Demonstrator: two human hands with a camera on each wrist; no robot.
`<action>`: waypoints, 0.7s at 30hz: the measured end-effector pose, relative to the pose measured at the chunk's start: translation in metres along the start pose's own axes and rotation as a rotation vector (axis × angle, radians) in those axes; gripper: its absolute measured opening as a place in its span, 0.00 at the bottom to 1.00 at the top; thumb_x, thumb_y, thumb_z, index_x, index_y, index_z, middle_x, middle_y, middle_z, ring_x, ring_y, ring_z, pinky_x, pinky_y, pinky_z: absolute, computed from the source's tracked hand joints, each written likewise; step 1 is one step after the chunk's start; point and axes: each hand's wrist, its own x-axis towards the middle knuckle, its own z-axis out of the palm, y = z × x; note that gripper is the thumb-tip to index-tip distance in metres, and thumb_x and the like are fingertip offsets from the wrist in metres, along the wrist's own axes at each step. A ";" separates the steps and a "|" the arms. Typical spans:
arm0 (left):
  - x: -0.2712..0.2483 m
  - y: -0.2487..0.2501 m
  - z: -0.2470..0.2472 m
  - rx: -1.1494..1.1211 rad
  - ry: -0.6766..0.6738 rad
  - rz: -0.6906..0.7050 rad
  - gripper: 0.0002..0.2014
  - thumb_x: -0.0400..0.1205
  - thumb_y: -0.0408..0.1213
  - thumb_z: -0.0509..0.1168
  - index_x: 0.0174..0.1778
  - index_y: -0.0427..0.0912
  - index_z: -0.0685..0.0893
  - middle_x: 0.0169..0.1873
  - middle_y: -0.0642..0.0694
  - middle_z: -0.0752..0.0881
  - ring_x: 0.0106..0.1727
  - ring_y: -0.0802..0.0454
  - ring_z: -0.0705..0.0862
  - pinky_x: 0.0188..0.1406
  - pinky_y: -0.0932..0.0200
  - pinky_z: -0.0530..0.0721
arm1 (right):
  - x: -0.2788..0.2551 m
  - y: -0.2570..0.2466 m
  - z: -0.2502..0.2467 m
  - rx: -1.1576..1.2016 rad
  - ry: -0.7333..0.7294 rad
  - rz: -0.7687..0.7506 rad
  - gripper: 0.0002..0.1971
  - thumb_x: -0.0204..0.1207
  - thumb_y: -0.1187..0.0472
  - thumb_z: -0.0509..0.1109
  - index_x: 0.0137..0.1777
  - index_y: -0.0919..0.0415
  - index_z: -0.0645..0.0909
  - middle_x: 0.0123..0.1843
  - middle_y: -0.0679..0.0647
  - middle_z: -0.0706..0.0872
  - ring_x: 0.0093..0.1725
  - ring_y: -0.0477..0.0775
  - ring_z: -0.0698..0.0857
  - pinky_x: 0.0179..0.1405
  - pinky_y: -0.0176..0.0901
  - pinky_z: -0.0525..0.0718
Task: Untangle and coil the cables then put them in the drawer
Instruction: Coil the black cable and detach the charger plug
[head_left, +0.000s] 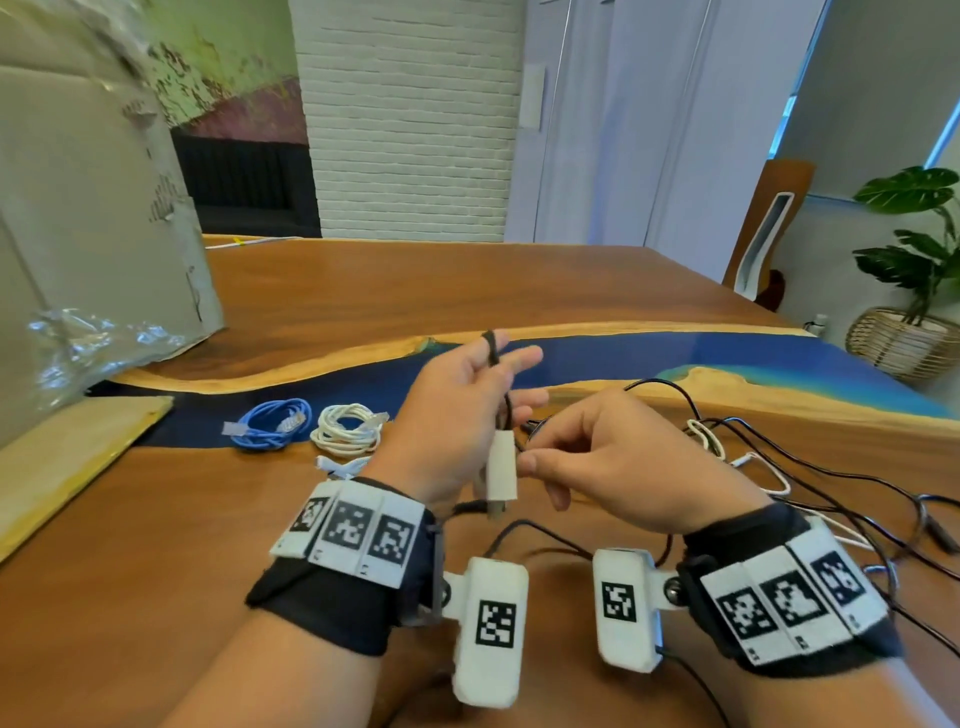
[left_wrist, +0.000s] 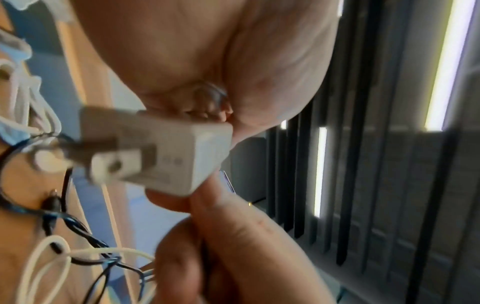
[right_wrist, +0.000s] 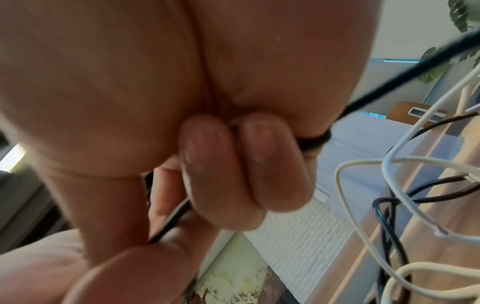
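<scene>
My left hand (head_left: 457, 410) is raised over the wooden table (head_left: 415, 291). A black cable (head_left: 492, 349) loops over one of its fingers, and a white plug adapter (head_left: 502, 467) hangs below its palm. In the left wrist view the adapter (left_wrist: 161, 152) sits against the palm, with its prongs pointing left. My right hand (head_left: 597, 457) is just right of the adapter and pinches the same black cable (right_wrist: 314, 139) in curled fingers (right_wrist: 215, 164). A tangle of black and white cables (head_left: 753, 452) trails off to the right. No drawer is in view.
A coiled blue cable (head_left: 270, 423) and a coiled white cable (head_left: 345, 428) lie on the table's blue strip, left of my hands. A large cardboard box (head_left: 98, 218) and a pale board (head_left: 62, 457) stand at the left. A potted plant (head_left: 914, 249) is beyond the table's right edge.
</scene>
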 end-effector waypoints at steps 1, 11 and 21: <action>-0.001 -0.001 0.001 0.109 -0.020 0.007 0.22 0.93 0.33 0.56 0.85 0.46 0.68 0.64 0.54 0.89 0.57 0.51 0.92 0.58 0.52 0.91 | -0.002 -0.001 -0.002 0.000 -0.032 -0.011 0.19 0.82 0.48 0.74 0.32 0.57 0.90 0.29 0.56 0.88 0.30 0.48 0.79 0.41 0.50 0.81; -0.012 0.002 0.001 0.212 -0.364 -0.071 0.23 0.93 0.38 0.53 0.43 0.36 0.91 0.22 0.45 0.63 0.20 0.47 0.67 0.27 0.55 0.68 | -0.004 0.017 -0.025 0.563 0.259 0.030 0.16 0.65 0.56 0.81 0.41 0.71 0.89 0.26 0.60 0.83 0.16 0.47 0.66 0.14 0.35 0.63; -0.007 0.010 -0.013 -0.538 -0.358 -0.147 0.20 0.88 0.40 0.55 0.60 0.32 0.88 0.22 0.54 0.63 0.17 0.60 0.65 0.21 0.65 0.62 | 0.004 0.026 -0.020 1.095 0.308 0.094 0.16 0.71 0.68 0.71 0.59 0.68 0.86 0.35 0.58 0.84 0.19 0.43 0.70 0.19 0.37 0.81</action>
